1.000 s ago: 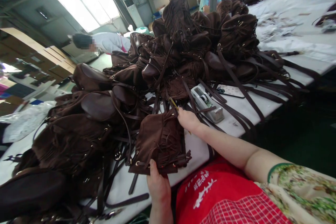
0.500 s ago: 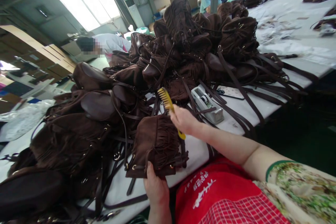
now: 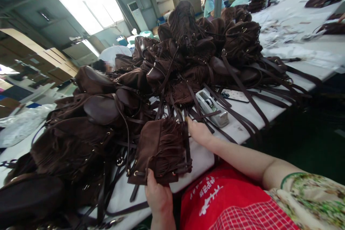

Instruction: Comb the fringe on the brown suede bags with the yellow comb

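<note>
A dark brown suede bag [image 3: 147, 147] with a fringe [image 3: 171, 147] down its right side lies before me. My left hand [image 3: 159, 194] is closed on the bag's near edge, thumb on top and fingers hidden beneath. At the fringe's far right corner is my right hand [image 3: 198, 131], closed around the yellow comb [image 3: 186, 119]. Only a small yellow bit of the comb shows; its teeth cannot be made out. Brown straps [image 3: 188, 151] lie along the bag's right side.
Similar brown bags [image 3: 185, 25] are heaped across the white table [image 3: 201, 163]. A tape dispenser [image 3: 212, 109] and a phone [image 3: 235, 95] lie right of my right hand, among loose straps [image 3: 250, 125]. A person [image 3: 115, 53] bends behind the heap; another [image 3: 212, 5] is farther back.
My right hand has moved right and slightly down with the comb, which is now almost wholly hidden. My left hand still grips the bag. The person behind the heap has bent lower.
</note>
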Demonstrator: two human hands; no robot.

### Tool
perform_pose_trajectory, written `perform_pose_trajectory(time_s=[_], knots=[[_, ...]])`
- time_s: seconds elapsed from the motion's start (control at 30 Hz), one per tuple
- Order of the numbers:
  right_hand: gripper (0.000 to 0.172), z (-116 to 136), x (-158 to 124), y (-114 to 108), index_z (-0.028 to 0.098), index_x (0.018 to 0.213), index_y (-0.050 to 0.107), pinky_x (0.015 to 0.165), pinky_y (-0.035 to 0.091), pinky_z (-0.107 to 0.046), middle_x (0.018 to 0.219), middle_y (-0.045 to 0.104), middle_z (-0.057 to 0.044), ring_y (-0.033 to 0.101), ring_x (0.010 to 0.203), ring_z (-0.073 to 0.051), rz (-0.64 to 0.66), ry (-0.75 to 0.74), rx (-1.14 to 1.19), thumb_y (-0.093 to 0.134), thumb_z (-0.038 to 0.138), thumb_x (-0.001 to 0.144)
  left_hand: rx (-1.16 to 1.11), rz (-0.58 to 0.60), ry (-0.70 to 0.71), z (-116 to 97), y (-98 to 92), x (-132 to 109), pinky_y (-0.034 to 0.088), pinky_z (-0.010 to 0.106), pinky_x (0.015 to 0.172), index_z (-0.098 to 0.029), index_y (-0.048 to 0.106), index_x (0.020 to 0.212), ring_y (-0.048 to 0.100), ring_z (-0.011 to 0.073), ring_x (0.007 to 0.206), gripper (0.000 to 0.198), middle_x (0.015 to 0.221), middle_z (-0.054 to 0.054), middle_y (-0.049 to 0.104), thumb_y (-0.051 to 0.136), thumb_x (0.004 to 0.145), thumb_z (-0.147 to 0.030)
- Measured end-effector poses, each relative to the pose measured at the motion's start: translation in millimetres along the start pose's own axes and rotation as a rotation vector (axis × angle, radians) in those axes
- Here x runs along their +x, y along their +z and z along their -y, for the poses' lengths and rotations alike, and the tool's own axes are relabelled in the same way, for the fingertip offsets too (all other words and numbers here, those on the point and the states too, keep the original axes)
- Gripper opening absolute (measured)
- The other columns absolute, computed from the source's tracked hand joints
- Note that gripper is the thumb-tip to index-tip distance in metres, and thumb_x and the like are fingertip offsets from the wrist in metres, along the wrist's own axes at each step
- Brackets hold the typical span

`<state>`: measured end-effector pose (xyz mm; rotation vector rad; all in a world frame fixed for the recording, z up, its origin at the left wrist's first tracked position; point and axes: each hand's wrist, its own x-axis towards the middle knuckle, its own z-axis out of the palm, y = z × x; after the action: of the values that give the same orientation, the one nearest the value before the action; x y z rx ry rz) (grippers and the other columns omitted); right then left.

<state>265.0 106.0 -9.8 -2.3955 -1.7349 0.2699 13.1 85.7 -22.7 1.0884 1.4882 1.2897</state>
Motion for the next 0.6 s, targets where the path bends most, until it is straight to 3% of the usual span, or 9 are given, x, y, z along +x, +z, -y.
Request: perform_pose_trajectory(time_s=[0.07, 0.13, 0.2, 0.33, 0.4, 0.47, 0.6], knots=[[0.038, -10, 9, -14, 0.001, 0.127, 0.041, 0.07, 0.049, -0.029, 0.1, 0.065, -0.022, 0.067, 0.086, -0.024, -0.016, 0.098, 0.004, 0.025, 0.014, 0.095, 0.161, -0.072, 0.023, 0, -1.4, 2, 0.015, 0.055, 0.114, -0.016, 0.064, 0.097, 0.025, 0.0402, 0.135, 0.052, 0.115, 0.012, 0.062, 0.07, 0.048, 0.0], [0.038, -8, 7, -26, 0.002, 0.125, 0.042, 0.073, 0.048, -0.028, 0.103, 0.064, -0.021, 0.066, 0.089, -0.023, -0.051, 0.067, 0.037, 0.022, 0.02, 0.098, 0.273, -0.116, 0.039, 1, -1.9, 4, 0.015, 0.056, 0.113, -0.016, 0.065, 0.095, 0.029, 0.0416, 0.133, 0.051, 0.11, 0.013, 0.064, 0.071, 0.046, 0.0], [0.039, 6, -8, -32, 0.007, 0.128, 0.04, 0.075, 0.047, -0.027, 0.104, 0.065, -0.017, 0.065, 0.089, -0.02, -0.092, -0.115, 0.143, 0.023, 0.025, 0.099, 0.274, -0.118, 0.046, 1, -0.8, 4, 0.018, 0.055, 0.112, -0.016, 0.065, 0.093, 0.033, 0.04, 0.132, 0.047, 0.109, 0.012, 0.065, 0.071, 0.049, -0.002], [0.044, 44, -51, -23, 0.017, 0.137, 0.033, 0.062, 0.046, -0.025, 0.099, 0.068, -0.007, 0.065, 0.076, -0.016, -0.057, -0.69, 0.246, 0.034, 0.03, 0.095, 0.118, -0.054, 0.031, 1, 2.3, 2, 0.029, 0.051, 0.109, -0.015, 0.065, 0.094, 0.037, 0.0362, 0.131, 0.036, 0.11, 0.014, 0.065, 0.068, 0.059, -0.007], [0.052, 53, -61, -11, 0.018, 0.141, 0.028, 0.055, 0.045, -0.025, 0.096, 0.068, -0.008, 0.065, 0.07, -0.018, -0.021, -0.781, 0.156, 0.039, 0.028, 0.092, 0.051, -0.037, 0.03, 1, 1.4, 1, 0.037, 0.048, 0.105, -0.014, 0.065, 0.093, 0.038, 0.0348, 0.13, 0.026, 0.109, 0.015, 0.065, 0.066, 0.066, -0.013], [0.055, 50, -56, 2, 0.013, 0.142, 0.026, 0.054, 0.045, -0.027, 0.094, 0.067, -0.011, 0.065, 0.07, -0.02, -0.014, -0.658, 0.054, 0.039, 0.021, 0.089, 0.016, -0.058, 0.038, 0, -1.6, 1, 0.041, 0.045, 0.103, -0.014, 0.065, 0.094, 0.037, 0.0334, 0.131, 0.023, 0.112, 0.015, 0.064, 0.064, 0.071, -0.018], [0.048, 19, -19, 6, 0.009, 0.138, 0.032, 0.064, 0.048, -0.028, 0.095, 0.066, -0.015, 0.067, 0.079, -0.022, 0.011, -0.194, -0.033, 0.034, 0.01, 0.09, -0.043, -0.117, 0.036, 2, -9.0, 7, 0.036, 0.042, 0.108, -0.014, 0.063, 0.101, 0.031, 0.0301, 0.135, 0.031, 0.12, 0.013, 0.062, 0.066, 0.072, -0.02]])
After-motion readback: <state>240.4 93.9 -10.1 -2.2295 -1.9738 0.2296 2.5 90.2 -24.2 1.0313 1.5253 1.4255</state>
